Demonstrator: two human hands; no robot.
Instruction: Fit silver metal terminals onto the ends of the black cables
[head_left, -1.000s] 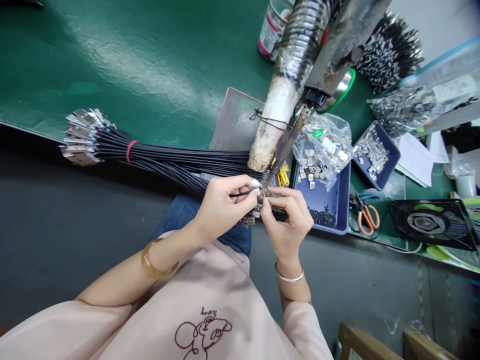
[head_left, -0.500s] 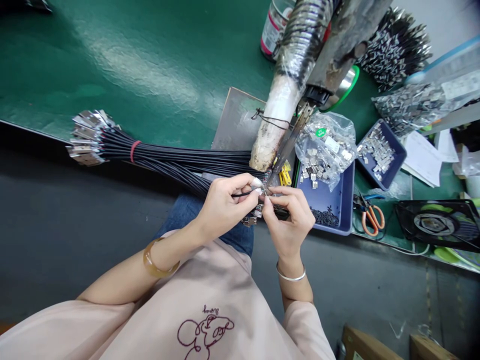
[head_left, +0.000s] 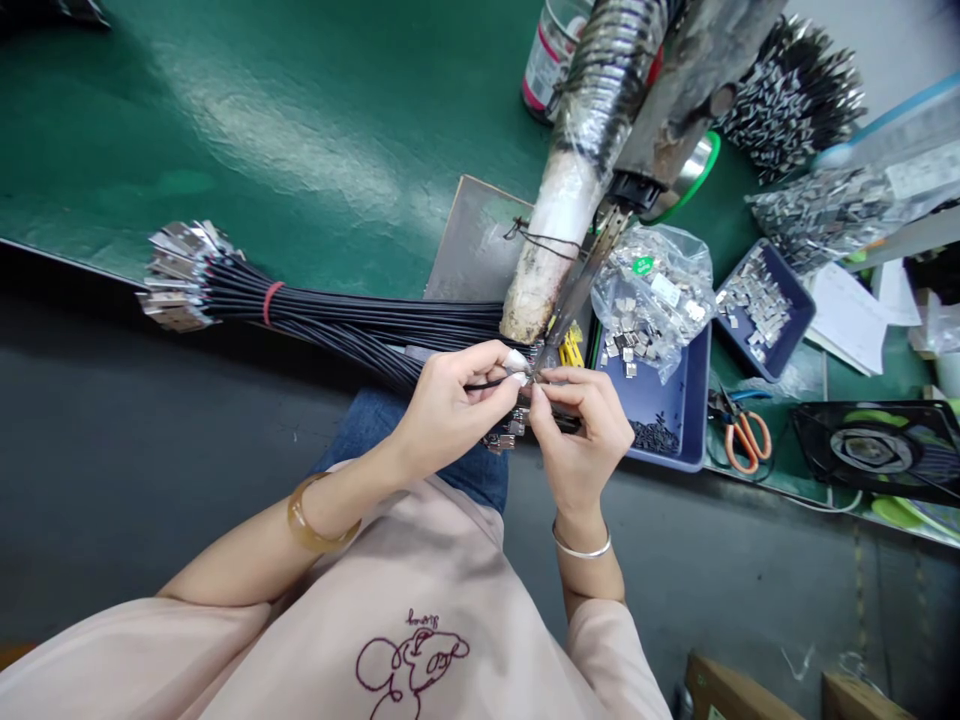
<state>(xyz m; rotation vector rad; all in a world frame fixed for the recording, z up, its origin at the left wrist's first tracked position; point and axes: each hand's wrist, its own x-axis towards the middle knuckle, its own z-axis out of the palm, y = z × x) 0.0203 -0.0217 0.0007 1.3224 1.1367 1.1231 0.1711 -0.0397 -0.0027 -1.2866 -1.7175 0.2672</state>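
Note:
My left hand pinches a black cable close to its end, with white covers on the thumb and a fingertip. Facing it, my right hand is closed at the fingertips on something too small to make out at the cable's end. Both hands meet just below the tip of a soldering iron. A bundle of black cables, tied with a red band, runs behind my left hand. Metal connectors hang at the table edge beneath my fingers.
A white-ended flexible duct hangs over the metal plate. To the right are a blue tray with a bag of connectors, a smaller tray, orange-handled pliers and a fan.
My right hand has shifted very slightly to the right and up. My left hand holds the cable in nearly the same spot.

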